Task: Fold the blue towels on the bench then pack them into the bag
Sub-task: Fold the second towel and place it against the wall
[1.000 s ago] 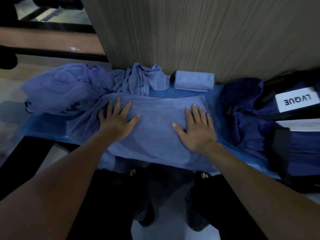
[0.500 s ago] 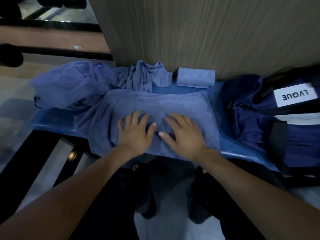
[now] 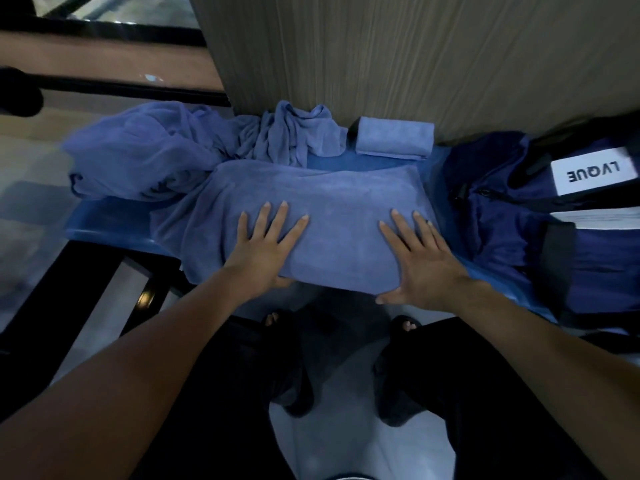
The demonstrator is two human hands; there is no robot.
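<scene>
Four blue towels (image 3: 322, 216) — one bag (image 3: 540, 230)

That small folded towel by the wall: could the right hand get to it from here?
Probably yes. The right hand lies flat on the spread towel, holding nothing, and only bare bench separates that from the small folded towel.

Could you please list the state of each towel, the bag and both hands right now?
Spread towel: partly folded, flat on the bench, front edge hanging over.
Small towel: folded, against the wall.
Crumpled towels: unfolded, heaped at the left.
Bag: lying on the bench; whether it is open, I cannot tell.
Left hand: flat, fingers spread, pressing the spread towel.
Right hand: flat, pressing its right end.
</scene>
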